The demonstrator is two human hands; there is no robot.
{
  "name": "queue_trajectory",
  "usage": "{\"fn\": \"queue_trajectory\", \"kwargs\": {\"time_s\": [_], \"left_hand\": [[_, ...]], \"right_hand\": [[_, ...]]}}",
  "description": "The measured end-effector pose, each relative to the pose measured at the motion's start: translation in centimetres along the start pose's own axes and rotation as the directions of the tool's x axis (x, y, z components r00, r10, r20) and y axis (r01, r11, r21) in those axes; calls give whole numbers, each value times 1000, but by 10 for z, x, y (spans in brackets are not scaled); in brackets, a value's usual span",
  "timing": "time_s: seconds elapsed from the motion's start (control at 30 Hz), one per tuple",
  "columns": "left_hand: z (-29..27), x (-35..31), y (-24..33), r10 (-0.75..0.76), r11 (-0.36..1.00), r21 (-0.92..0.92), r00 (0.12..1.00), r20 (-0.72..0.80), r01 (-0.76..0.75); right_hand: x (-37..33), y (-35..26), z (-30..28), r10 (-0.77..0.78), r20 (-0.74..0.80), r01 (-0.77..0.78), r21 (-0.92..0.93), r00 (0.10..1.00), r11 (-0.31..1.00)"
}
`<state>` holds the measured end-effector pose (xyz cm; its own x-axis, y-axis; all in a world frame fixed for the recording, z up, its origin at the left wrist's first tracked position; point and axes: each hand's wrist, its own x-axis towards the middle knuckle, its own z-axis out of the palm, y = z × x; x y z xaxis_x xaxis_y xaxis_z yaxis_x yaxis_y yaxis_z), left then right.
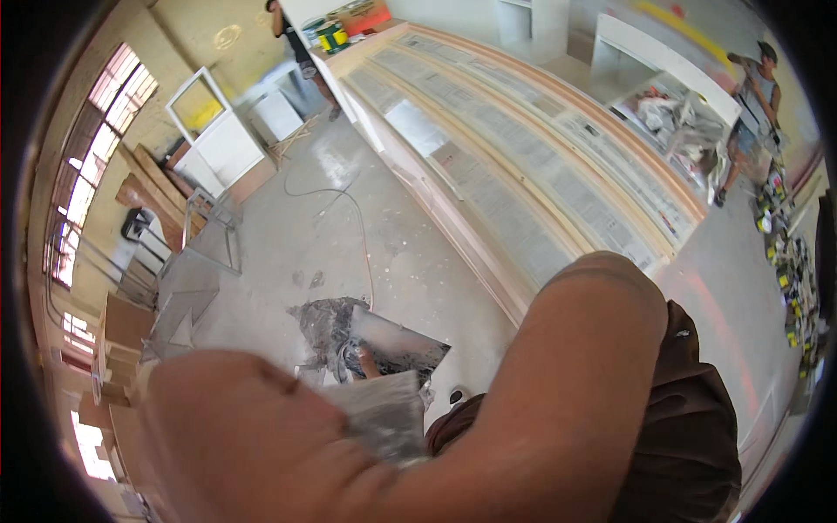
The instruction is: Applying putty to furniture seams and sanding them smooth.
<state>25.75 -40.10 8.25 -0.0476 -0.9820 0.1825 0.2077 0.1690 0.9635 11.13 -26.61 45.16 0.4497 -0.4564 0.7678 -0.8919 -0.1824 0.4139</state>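
My two bent bare arms fill the lower part of the head view, the left arm (244,427) blurred and the right arm (575,366) raised at the elbow. Both hands are hidden or too unclear to make out. Between the arms lies a grey, glossy sheet (388,414), partly covered by my left arm. Just beyond it, a small skin-coloured part (367,359) shows against a dark-smeared panel (401,340); whose it is, I cannot tell. Crumpled dark plastic (323,327) lies beside the panel on the floor. Dark brown clothing (689,418) shows at the right.
A long wooden-edged panel structure (514,166), partly covered with newspaper, runs diagonally ahead. A thin hose (362,235) crosses the dusty floor. White cabinet parts (227,144) and a metal frame (218,231) stand left. People (758,105) stand far right and at the back. Cans (331,37) sit at the far end.
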Motion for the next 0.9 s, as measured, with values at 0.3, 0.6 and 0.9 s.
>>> {"fn": "queue_trajectory", "kwargs": {"time_s": [0.3,0.6,0.9], "left_hand": [[0,13,12,-129,985,-134,982,-136,111],[57,5,33,-324,922,-197,943,74,332],[49,7,60,-494,837,-229,866,77,497]], "right_hand": [[16,21,-17,-64,413,-159,483,908,861],[36,24,-37,41,772,-569,429,634,702],[-11,8,-40,448,721,-526,-135,529,840]]}}
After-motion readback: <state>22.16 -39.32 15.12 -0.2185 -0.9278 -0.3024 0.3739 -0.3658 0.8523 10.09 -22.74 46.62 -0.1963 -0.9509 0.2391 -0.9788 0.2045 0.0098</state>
